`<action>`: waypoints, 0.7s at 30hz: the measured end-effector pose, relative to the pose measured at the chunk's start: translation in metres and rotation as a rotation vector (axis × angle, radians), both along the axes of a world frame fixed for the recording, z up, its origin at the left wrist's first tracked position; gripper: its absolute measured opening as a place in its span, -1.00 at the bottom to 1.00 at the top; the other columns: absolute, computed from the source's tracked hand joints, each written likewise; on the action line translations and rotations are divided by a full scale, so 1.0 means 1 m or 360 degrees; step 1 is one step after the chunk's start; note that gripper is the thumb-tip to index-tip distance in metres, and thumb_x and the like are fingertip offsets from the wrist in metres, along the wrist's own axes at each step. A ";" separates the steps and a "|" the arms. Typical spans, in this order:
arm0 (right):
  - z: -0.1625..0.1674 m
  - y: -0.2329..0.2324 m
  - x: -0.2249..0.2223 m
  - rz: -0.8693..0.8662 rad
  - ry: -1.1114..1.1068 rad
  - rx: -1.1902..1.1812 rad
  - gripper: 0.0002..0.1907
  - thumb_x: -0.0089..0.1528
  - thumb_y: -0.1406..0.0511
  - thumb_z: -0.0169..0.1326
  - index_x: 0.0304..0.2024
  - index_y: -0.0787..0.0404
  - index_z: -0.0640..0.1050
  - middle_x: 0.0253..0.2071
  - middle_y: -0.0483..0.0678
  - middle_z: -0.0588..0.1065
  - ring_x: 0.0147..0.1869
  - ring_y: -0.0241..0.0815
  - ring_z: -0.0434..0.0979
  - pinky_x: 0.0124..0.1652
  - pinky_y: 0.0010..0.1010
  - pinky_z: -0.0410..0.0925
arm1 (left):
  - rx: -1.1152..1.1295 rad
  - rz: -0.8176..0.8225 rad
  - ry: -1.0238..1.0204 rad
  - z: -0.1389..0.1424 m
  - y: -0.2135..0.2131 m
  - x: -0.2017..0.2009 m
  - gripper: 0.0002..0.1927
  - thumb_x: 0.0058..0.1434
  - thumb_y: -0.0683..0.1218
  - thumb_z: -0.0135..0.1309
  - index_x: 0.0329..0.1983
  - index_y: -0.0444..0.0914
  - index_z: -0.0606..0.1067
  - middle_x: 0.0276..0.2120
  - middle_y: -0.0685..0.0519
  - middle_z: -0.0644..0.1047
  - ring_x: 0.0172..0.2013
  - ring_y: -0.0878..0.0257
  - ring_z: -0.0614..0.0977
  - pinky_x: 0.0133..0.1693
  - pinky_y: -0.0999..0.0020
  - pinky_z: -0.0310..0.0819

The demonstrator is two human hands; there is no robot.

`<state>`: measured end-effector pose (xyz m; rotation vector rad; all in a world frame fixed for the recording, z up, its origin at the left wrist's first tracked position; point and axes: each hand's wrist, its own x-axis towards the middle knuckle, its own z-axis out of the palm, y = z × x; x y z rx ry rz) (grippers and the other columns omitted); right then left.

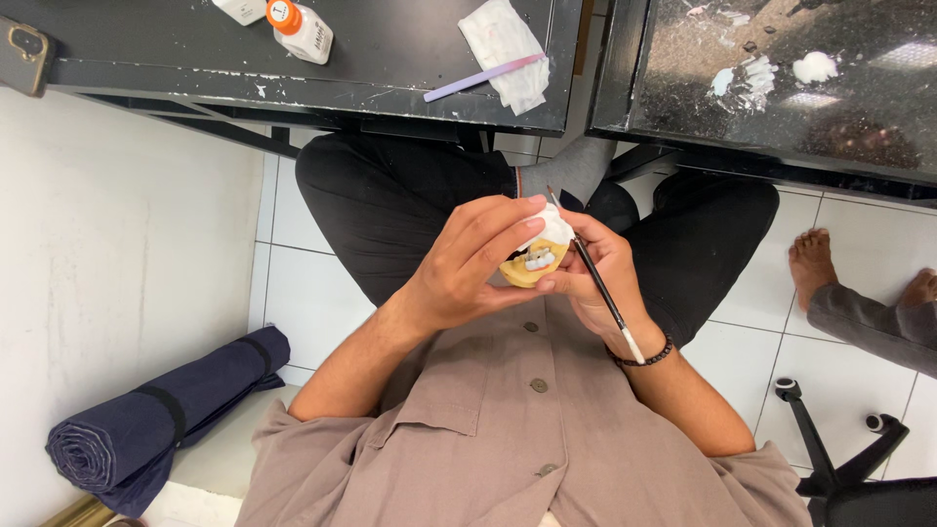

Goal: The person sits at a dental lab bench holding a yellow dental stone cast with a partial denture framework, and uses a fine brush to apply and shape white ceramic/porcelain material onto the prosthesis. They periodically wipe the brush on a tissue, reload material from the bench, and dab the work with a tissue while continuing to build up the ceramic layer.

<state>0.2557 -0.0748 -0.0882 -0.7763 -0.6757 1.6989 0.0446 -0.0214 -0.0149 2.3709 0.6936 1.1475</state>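
- The left hand (468,268) is closed around a yellow dental model (532,265) and holds it above the lap, in front of the chest, with the fingers over the top and the thumb under it.
- The same hand also presses a small white tissue (554,226) against the top of the model.
- The right hand (600,278) is just behind the model and touches it; it pinches one thin brush (597,278) with a dark handle, and the tip points up and away from the model.
- On the model sits a short row of pale grey-white teeth (539,259); I cannot count them exactly, they are too small.
- My judgement of the progress: the teeth already have their shape and colour layer, so the work looks well under way, but the brush is at this moment lifted off them and the tissue is at the model, so a step of dabbing seems to be in hand and more brushing probably remains.
- On the dark counter (390,59) I count one bottle (301,29) with an orange cap, part of a second white bottle (239,10) at the edge, one crumpled white cloth (503,39) and one purple stick (483,78) lying on it.
- One phone (21,54) lies at the far left corner.
- A second counter (683,98) at the right carries white smears.
- On the floor (303,293) lies one rolled navy mat (166,410); two bare feet (810,259) of another person show at the right.
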 end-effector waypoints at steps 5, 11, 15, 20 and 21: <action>-0.007 -0.003 -0.004 0.0078 0.0116 -0.0055 -0.25 0.05 0.53 0.40 0.27 0.44 0.42 0.14 0.09 0.53 0.23 -0.12 0.59 0.24 -0.29 0.49 | 0.0084 -0.0014 -0.0085 -0.007 0.001 0.004 -0.27 0.14 -0.08 0.49 0.28 -0.30 0.35 0.25 -0.06 0.41 0.26 -0.03 0.50 0.27 0.04 0.48; -0.011 -0.003 0.000 0.0207 0.0058 -0.0049 -0.26 0.02 0.53 0.43 0.24 0.42 0.45 0.10 0.07 0.54 0.18 -0.16 0.59 0.20 -0.33 0.50 | 0.0002 -0.0072 -0.0151 -0.012 -0.002 0.004 -0.33 0.17 -0.11 0.47 0.23 -0.35 0.37 0.14 -0.09 0.43 0.15 0.01 0.56 0.19 0.11 0.56; -0.011 -0.003 0.000 0.0234 0.0073 -0.0065 -0.22 0.02 0.53 0.44 0.27 0.41 0.44 0.11 0.04 0.52 0.20 -0.20 0.57 0.21 -0.36 0.48 | 0.0041 -0.0090 -0.0147 -0.014 -0.003 0.004 -0.36 0.16 -0.13 0.46 0.21 -0.35 0.38 0.14 -0.10 0.44 0.15 -0.01 0.56 0.20 0.13 0.58; -0.010 -0.003 0.001 0.0221 0.0046 -0.0070 -0.20 0.01 0.52 0.45 0.28 0.42 0.44 0.14 0.05 0.51 0.22 -0.19 0.56 0.22 -0.34 0.47 | 0.0023 -0.0060 -0.0164 -0.015 -0.008 0.004 -0.35 0.16 -0.12 0.49 0.20 -0.38 0.39 0.14 -0.12 0.44 0.14 -0.01 0.57 0.18 0.16 0.58; -0.010 -0.002 0.001 0.0225 0.0046 -0.0049 -0.20 0.01 0.52 0.45 0.29 0.42 0.44 0.14 0.06 0.51 0.22 -0.18 0.56 0.22 -0.34 0.47 | 0.0024 -0.0042 -0.0172 -0.015 -0.009 0.004 -0.34 0.16 -0.12 0.49 0.20 -0.38 0.38 0.14 -0.13 0.43 0.13 -0.01 0.57 0.17 0.16 0.58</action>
